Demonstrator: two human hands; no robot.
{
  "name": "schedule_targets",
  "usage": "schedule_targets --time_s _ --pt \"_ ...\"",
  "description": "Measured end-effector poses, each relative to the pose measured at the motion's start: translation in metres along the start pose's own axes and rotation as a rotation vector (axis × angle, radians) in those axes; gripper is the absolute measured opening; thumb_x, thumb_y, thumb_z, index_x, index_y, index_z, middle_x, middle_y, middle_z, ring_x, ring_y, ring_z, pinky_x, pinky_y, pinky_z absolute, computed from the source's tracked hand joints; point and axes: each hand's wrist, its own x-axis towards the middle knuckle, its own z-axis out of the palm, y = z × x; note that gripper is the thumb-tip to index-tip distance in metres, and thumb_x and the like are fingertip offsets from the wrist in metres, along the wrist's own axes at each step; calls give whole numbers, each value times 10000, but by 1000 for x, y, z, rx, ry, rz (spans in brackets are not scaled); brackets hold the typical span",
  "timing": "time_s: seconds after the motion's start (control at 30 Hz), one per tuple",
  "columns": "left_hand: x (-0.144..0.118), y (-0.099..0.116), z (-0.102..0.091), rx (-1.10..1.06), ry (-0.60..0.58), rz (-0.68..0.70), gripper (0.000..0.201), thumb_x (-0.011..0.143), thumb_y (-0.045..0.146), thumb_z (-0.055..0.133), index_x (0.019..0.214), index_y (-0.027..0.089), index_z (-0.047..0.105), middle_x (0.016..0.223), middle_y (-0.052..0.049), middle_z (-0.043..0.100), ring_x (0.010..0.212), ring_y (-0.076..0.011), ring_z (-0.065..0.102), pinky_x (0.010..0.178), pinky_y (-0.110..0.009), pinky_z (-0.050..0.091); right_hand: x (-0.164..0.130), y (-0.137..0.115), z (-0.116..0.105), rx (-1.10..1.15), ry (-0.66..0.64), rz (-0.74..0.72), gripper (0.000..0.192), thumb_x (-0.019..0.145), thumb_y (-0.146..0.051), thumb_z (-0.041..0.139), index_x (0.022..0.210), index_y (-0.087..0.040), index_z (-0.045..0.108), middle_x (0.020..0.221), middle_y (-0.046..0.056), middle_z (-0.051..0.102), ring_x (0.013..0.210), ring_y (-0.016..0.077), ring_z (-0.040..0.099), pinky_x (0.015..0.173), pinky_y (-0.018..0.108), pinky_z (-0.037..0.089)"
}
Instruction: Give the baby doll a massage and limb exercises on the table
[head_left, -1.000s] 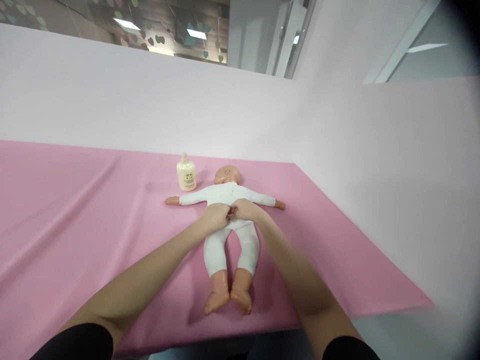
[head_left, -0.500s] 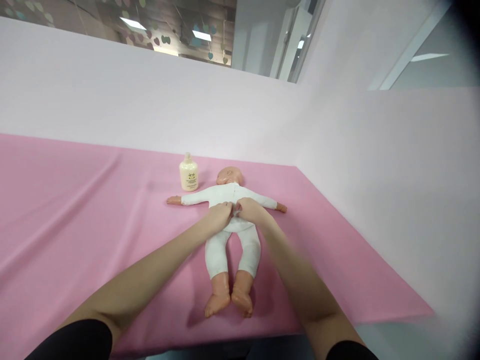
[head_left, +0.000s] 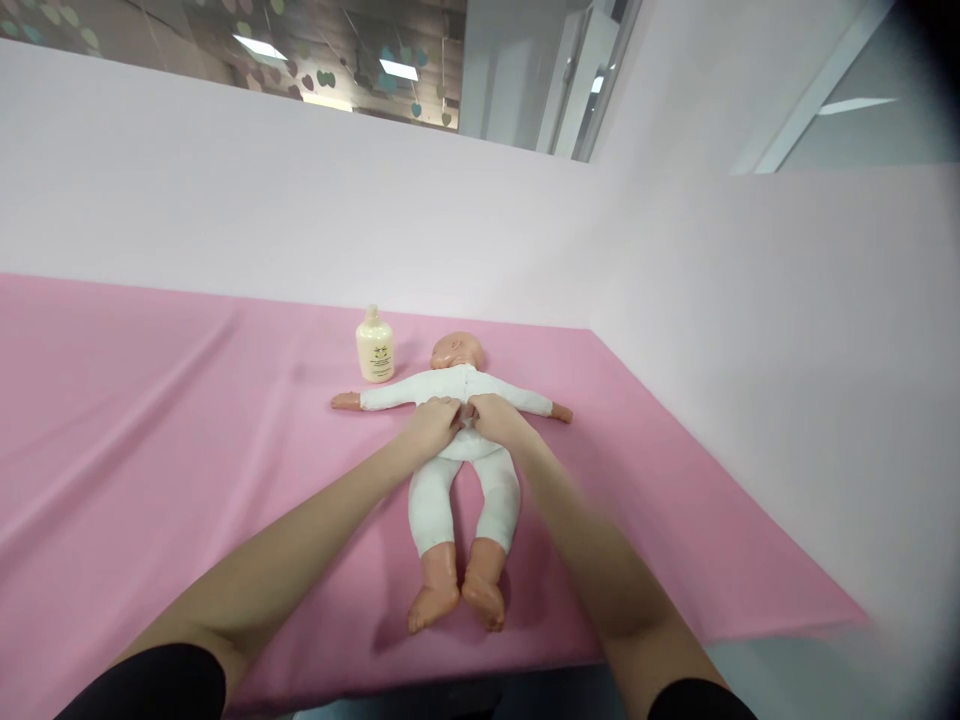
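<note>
A baby doll (head_left: 465, 480) in a white one-piece suit lies on its back on the pink table cover (head_left: 150, 420), arms spread, head away from me. My left hand (head_left: 429, 424) and my right hand (head_left: 496, 418) meet on the doll's chest. The fingertips of both hands pinch the white fabric at the suit's middle seam. Bare plastic feet point toward me at the near edge.
A cream lotion bottle (head_left: 374, 346) stands upright just left of the doll's head. Pale pink partition walls (head_left: 712, 330) close the table at the back and right. The table's near edge runs just below the doll's feet.
Both hands have crept a little up the doll's front, from the belly toward the chest, still pinching the suit. The doll and bottle stay put.
</note>
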Motion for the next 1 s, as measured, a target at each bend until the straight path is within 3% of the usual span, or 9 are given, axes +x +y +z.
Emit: schedule_targets --time_s 0.3,0.63,0.73,0.87,1.0 --pt "4 0 -1 10 8 -9 225 905 243 441 895 161 650 932 -74 657 891 -212 579 757 -318 403 3 -9 8 -148 -19 52 274 867 -89 402 1073 -64 581 961 155 657 871 223 610 724 296 404" --pt "3 -5 11 85 100 23 215 902 244 454 943 163 649 1017 -80 614 943 -234 540 805 -361 404 0 -10 5 -248 15 -11 279 862 -85 377 963 -120 635 1125 137 550 1008 231 517 786 282 438" --pt "5 -9 12 43 96 12 173 881 231 480 963 143 604 975 -84 637 912 -231 564 781 -348 418 3 -7 8 -224 13 -17 291 854 -65 370 1006 -105 615 1088 132 574 971 220 537 796 283 434" --pt "8 -13 14 -10 101 -25 265 879 250 486 1118 147 538 1030 -88 647 957 -235 574 799 -345 426 8 -2 16 -188 10 -7 273 866 -83 378 1055 -72 576 1051 145 606 954 218 569 809 283 426" --pt "13 -12 16 -10 87 -45 240 904 249 439 1054 142 592 1059 -95 649 973 -228 574 841 -336 417 13 -2 22 -118 41 60 281 874 -81 369 1102 -69 533 1046 149 631 953 217 598 805 285 427"
